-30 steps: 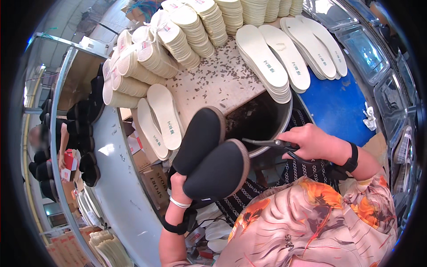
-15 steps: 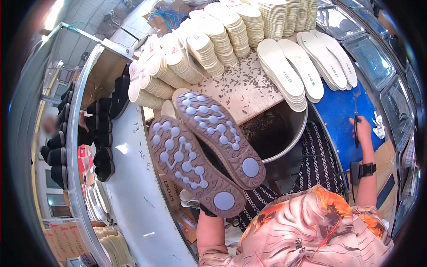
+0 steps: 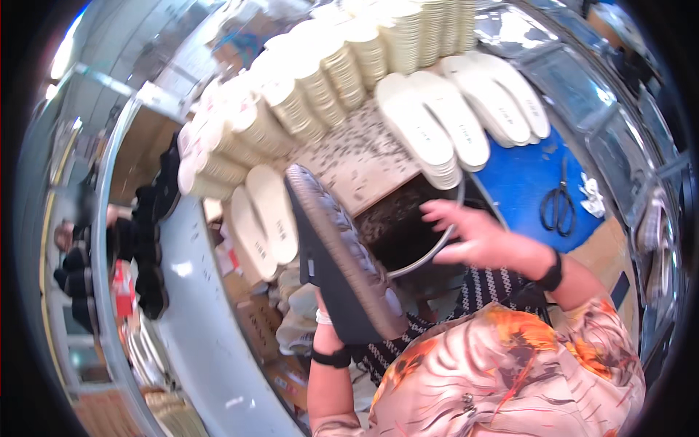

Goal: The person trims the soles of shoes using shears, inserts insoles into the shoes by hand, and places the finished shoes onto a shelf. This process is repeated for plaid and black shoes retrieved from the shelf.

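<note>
One dark shoe (image 3: 344,266), perhaps with its mate hidden behind, is held aloft and tilted, its patterned sole (image 3: 344,237) facing right, which seems to present it to the right hand (image 3: 477,239). The left hand (image 3: 320,301) supports it from behind; its fingers, mostly hidden, look clamped on the shoe. The right hand is empty, its fingers apart, over the bin (image 3: 419,266). Scissors (image 3: 559,195) lie on the blue counter (image 3: 520,186), presumably for easy reach, near piled white insoles (image 3: 419,131), probably stacked to save room.
</note>
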A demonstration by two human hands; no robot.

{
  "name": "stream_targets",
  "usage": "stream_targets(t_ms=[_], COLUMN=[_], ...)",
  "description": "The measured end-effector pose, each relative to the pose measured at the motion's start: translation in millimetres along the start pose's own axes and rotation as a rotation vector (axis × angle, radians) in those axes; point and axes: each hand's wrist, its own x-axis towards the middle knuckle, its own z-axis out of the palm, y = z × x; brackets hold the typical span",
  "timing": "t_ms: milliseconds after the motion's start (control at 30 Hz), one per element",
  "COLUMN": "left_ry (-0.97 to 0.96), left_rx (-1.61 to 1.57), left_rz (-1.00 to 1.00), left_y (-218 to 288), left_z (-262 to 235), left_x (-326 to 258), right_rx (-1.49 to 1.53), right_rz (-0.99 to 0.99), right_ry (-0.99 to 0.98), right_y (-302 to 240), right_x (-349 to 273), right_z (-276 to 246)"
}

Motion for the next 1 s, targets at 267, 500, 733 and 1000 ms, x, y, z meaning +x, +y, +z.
stream_targets(t_ms=[267, 500, 733, 1000], left_ry=[-0.481, -1.114, -0.668, -0.552], left_rx=[1.172, 0.831, 1.217, 1.457], left_rz=[0.189, -0.168, 0.475, 0.661], left_y=[87.8, 234.2, 112.9, 54.5], left_z=[83.8, 189.9, 405.0, 439.0], left_x=[5.7, 30.3, 62.6, 81.5], right_rx=[-0.523, -0.942, -0.983, -0.798], right_rz=[0.062, 0.107, 0.055, 0.046], right_ry=[-0.139, 0.524, 0.453, 0.455], right_y=[44.3, 84.4, 137.0, 153.0], right_x=[16.8, -12.7, -13.6, -22.7], right_z=[-14.0, -215.6, -258.0, -255.4])
